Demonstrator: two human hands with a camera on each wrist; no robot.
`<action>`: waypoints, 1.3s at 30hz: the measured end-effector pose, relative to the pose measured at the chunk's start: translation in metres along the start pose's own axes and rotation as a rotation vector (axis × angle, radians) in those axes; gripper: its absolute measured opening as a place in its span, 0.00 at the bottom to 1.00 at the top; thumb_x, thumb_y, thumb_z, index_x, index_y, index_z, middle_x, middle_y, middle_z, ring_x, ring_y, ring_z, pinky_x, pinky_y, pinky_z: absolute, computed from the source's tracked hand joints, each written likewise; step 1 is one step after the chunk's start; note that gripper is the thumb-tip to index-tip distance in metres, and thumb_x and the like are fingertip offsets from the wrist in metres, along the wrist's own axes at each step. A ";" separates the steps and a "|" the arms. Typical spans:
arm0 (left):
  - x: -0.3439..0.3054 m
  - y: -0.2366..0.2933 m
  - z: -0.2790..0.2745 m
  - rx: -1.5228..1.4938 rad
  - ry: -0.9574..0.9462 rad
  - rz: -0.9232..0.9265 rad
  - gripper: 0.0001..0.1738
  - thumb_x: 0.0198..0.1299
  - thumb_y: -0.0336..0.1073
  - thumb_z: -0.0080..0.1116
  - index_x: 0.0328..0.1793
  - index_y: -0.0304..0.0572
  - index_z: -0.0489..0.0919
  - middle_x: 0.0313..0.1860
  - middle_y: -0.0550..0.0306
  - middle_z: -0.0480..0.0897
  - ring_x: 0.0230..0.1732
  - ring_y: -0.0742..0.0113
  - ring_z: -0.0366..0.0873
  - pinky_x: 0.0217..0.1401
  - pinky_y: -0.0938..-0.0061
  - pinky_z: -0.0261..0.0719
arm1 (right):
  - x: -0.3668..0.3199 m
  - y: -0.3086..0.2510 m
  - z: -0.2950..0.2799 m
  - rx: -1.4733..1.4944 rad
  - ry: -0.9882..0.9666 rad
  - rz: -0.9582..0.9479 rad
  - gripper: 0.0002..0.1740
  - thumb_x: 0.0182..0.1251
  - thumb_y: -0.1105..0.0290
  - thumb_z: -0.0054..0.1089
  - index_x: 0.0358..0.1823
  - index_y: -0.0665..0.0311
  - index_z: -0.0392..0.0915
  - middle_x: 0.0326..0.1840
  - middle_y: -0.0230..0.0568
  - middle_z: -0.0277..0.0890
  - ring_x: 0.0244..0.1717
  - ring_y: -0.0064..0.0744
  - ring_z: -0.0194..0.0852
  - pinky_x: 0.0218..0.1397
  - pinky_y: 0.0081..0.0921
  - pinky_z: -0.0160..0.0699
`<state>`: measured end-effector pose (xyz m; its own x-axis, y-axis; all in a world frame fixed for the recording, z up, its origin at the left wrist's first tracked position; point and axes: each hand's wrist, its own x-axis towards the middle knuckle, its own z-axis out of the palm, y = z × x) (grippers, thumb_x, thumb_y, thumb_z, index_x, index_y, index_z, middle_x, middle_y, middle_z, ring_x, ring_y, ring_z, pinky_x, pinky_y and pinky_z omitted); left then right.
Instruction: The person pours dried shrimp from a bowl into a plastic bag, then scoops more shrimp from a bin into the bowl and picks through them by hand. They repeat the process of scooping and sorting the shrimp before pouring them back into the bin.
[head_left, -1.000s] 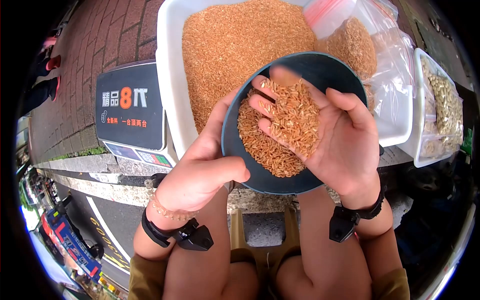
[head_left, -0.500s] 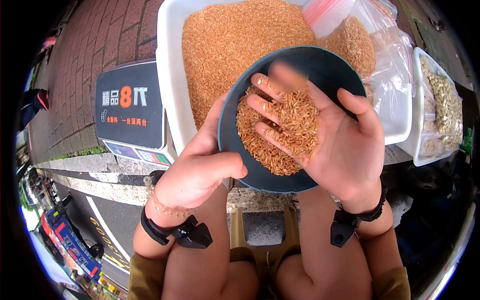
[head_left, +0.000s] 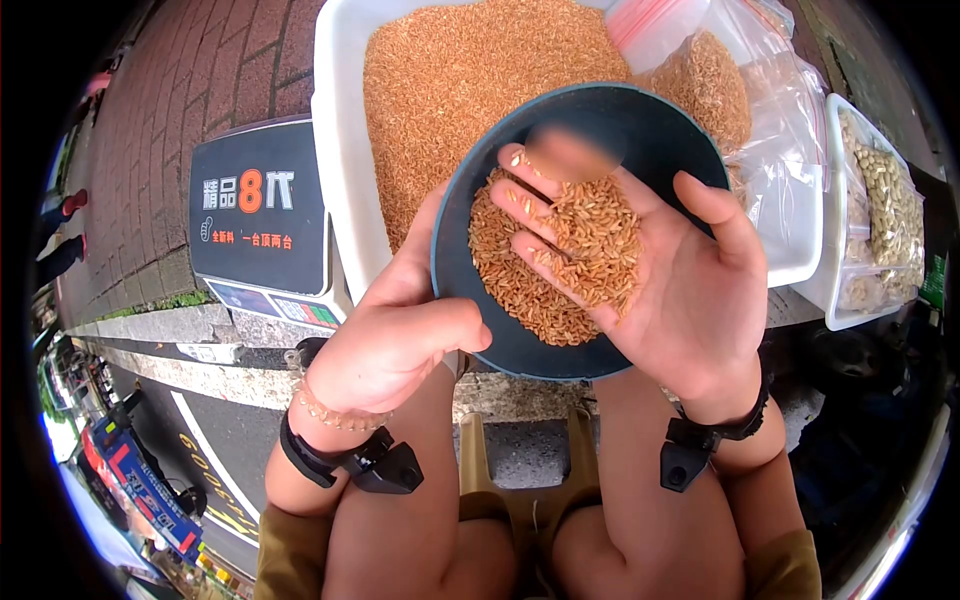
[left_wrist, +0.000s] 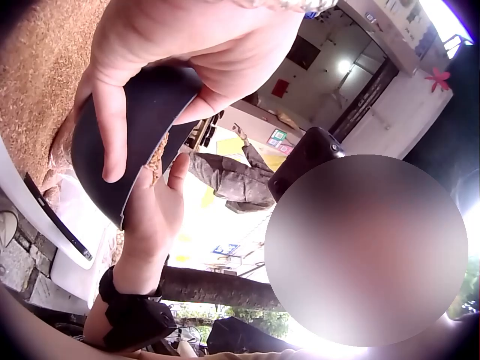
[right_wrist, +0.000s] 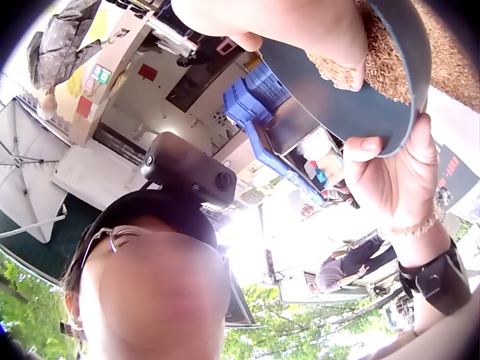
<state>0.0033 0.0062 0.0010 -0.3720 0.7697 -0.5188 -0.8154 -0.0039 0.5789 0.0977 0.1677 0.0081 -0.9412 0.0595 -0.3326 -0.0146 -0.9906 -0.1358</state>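
- White tub, filled with loose grain: stands directly ahead, within easy reach, which I judge to be why the work is done at its near side.
- Electronic scale: placed just beside the tub's left side, presumably so that weighing needs no walking.
- White tray of pale packets: set to the right of the tub, near it.
- Dark bowl: held out at the tub's near edge, mouth facing up, apparently so that anything spilled drops back inside.
- Clear bag of grain: lies at the tub's right side, partly behind the bowl.
- Right hand: palm up within the bowl's mouth, fingers extended with slight gaps, thumb spread away; a flat palm would keep the sample in plain sight. Some fingertips are blurred and cannot be assessed.
- Left hand: grips the bowl's rim, thumb on the inside and fingers underneath, evidently bearing the weight.
- Grains: a heap lies in the bowl; a smaller portion rests on the right palm and fingers.
- Changes against one second earlier: the bowl sits farther forward over the tub; the right thumb stands wider; the palm's load looks much the same.
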 end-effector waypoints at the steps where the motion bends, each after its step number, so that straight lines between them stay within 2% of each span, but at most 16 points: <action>1: 0.000 0.000 -0.001 0.000 -0.001 0.000 0.30 0.39 0.13 0.42 0.56 0.29 0.65 0.48 0.46 0.74 0.48 0.60 0.74 0.49 0.71 0.73 | 0.000 0.000 0.000 -0.001 0.000 0.000 0.38 0.62 0.55 0.36 0.66 0.76 0.41 0.69 0.58 0.41 0.70 0.48 0.39 0.70 0.38 0.42; 10: 0.000 0.000 -0.006 0.027 0.017 -0.034 0.30 0.38 0.13 0.42 0.55 0.28 0.65 0.47 0.47 0.75 0.47 0.60 0.74 0.47 0.73 0.72 | -0.002 -0.002 0.006 -0.131 0.052 -0.053 0.37 0.62 0.58 0.35 0.63 0.81 0.44 0.67 0.62 0.44 0.69 0.49 0.43 0.70 0.37 0.41; 12: 0.000 0.006 0.000 0.150 -0.002 -0.090 0.44 0.44 0.18 0.43 0.71 0.44 0.44 0.43 0.61 0.73 0.29 0.82 0.67 0.27 0.88 0.62 | -0.005 -0.005 0.008 -0.275 0.179 -0.205 0.25 0.62 0.67 0.36 0.57 0.77 0.60 0.61 0.52 0.59 0.64 0.41 0.54 0.66 0.34 0.49; 14: 0.000 0.006 -0.001 0.148 -0.006 -0.087 0.44 0.44 0.18 0.43 0.71 0.45 0.44 0.42 0.61 0.73 0.29 0.82 0.68 0.27 0.88 0.62 | -0.007 -0.007 0.005 -0.339 0.147 -0.252 0.24 0.60 0.70 0.38 0.55 0.78 0.62 0.61 0.51 0.60 0.63 0.39 0.55 0.66 0.31 0.49; 17: 0.000 0.006 0.000 0.142 -0.006 -0.078 0.44 0.44 0.18 0.43 0.71 0.45 0.44 0.41 0.61 0.73 0.28 0.82 0.68 0.26 0.88 0.62 | -0.005 -0.013 -0.001 -0.591 0.025 -0.285 0.23 0.59 0.71 0.38 0.54 0.78 0.64 0.60 0.48 0.63 0.63 0.36 0.56 0.65 0.28 0.49; 19: -0.001 0.005 -0.001 0.138 0.001 -0.073 0.44 0.44 0.18 0.43 0.71 0.45 0.44 0.41 0.61 0.73 0.28 0.82 0.68 0.26 0.88 0.61 | -0.003 -0.014 -0.005 -0.971 -0.011 -0.323 0.33 0.56 0.60 0.36 0.59 0.79 0.58 0.63 0.58 0.56 0.67 0.44 0.49 0.70 0.31 0.40; 21: -0.002 0.002 -0.006 0.050 0.058 -0.040 0.31 0.38 0.13 0.41 0.57 0.28 0.64 0.46 0.46 0.75 0.45 0.61 0.75 0.47 0.74 0.72 | -0.005 -0.013 -0.003 -1.054 0.023 -0.324 0.33 0.56 0.60 0.37 0.59 0.78 0.59 0.63 0.56 0.57 0.67 0.42 0.50 0.69 0.30 0.40; 26: -0.002 0.003 -0.007 0.009 0.002 -0.056 0.31 0.38 0.13 0.41 0.56 0.28 0.64 0.47 0.46 0.75 0.47 0.61 0.74 0.49 0.74 0.71 | -0.010 -0.014 0.005 -1.194 0.001 -0.251 0.31 0.55 0.64 0.42 0.59 0.77 0.60 0.62 0.54 0.59 0.67 0.40 0.51 0.68 0.30 0.42; 28: -0.002 0.002 -0.005 0.010 0.007 -0.053 0.31 0.38 0.13 0.42 0.56 0.28 0.65 0.48 0.46 0.75 0.47 0.60 0.74 0.49 0.74 0.71 | -0.010 -0.009 0.000 -1.382 0.008 -0.407 0.28 0.54 0.71 0.45 0.58 0.75 0.61 0.60 0.51 0.61 0.67 0.38 0.50 0.68 0.33 0.43; 29: -0.001 0.001 -0.005 -0.004 0.003 -0.040 0.31 0.38 0.13 0.42 0.56 0.28 0.65 0.48 0.46 0.75 0.48 0.60 0.74 0.49 0.74 0.71 | -0.009 -0.014 -0.004 -1.537 -0.073 -0.504 0.23 0.58 0.78 0.40 0.57 0.73 0.62 0.60 0.50 0.61 0.65 0.36 0.53 0.66 0.33 0.51; 31: -0.001 0.001 -0.004 -0.017 0.000 -0.027 0.31 0.38 0.13 0.42 0.56 0.28 0.64 0.48 0.46 0.75 0.48 0.60 0.74 0.49 0.73 0.71 | -0.007 -0.015 -0.009 -1.613 -0.062 -0.567 0.21 0.61 0.79 0.38 0.57 0.73 0.62 0.59 0.49 0.63 0.61 0.35 0.59 0.61 0.30 0.58; 32: 0.000 0.004 -0.002 0.055 0.002 -0.059 0.37 0.41 0.15 0.43 0.64 0.37 0.54 0.45 0.53 0.74 0.39 0.70 0.71 0.38 0.80 0.67 | -0.007 -0.015 -0.010 -1.690 -0.049 -0.630 0.20 0.63 0.80 0.35 0.57 0.72 0.63 0.57 0.48 0.65 0.57 0.34 0.65 0.57 0.27 0.65; 33: 0.001 0.005 -0.001 0.127 0.005 -0.090 0.44 0.44 0.17 0.43 0.71 0.46 0.44 0.43 0.60 0.73 0.30 0.81 0.69 0.27 0.87 0.64 | -0.007 -0.014 -0.008 -1.690 -0.049 -0.630 0.20 0.63 0.80 0.35 0.57 0.72 0.63 0.57 0.48 0.65 0.57 0.34 0.65 0.57 0.27 0.65; 34: 0.000 0.004 -0.003 0.127 0.005 -0.090 0.44 0.44 0.17 0.43 0.71 0.46 0.44 0.43 0.60 0.73 0.30 0.81 0.69 0.27 0.87 0.64 | -0.007 -0.012 -0.002 -1.702 0.025 -0.630 0.18 0.64 0.81 0.34 0.55 0.72 0.65 0.54 0.47 0.67 0.51 0.33 0.70 0.52 0.24 0.69; 36: -0.002 0.001 -0.009 0.046 0.042 -0.053 0.31 0.39 0.13 0.41 0.57 0.28 0.63 0.49 0.45 0.74 0.49 0.59 0.73 0.51 0.72 0.71 | -0.007 -0.012 -0.001 -1.711 0.100 -0.630 0.17 0.65 0.82 0.34 0.52 0.72 0.67 0.52 0.47 0.70 0.45 0.32 0.75 0.47 0.21 0.73; 39: -0.002 0.001 -0.007 0.047 0.054 -0.051 0.32 0.38 0.12 0.41 0.57 0.28 0.63 0.49 0.45 0.74 0.50 0.58 0.73 0.51 0.72 0.71 | -0.007 -0.016 -0.004 -1.989 -0.004 -0.684 0.14 0.64 0.81 0.37 0.46 0.72 0.72 0.46 0.46 0.73 0.38 0.32 0.78 0.42 0.20 0.74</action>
<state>-0.0003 0.0004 -0.0019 -0.3547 0.7328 -0.5808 -0.8125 0.0658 0.5792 0.1058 0.1832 0.0093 -0.9441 0.2676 0.1925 0.0158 0.6201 -0.7844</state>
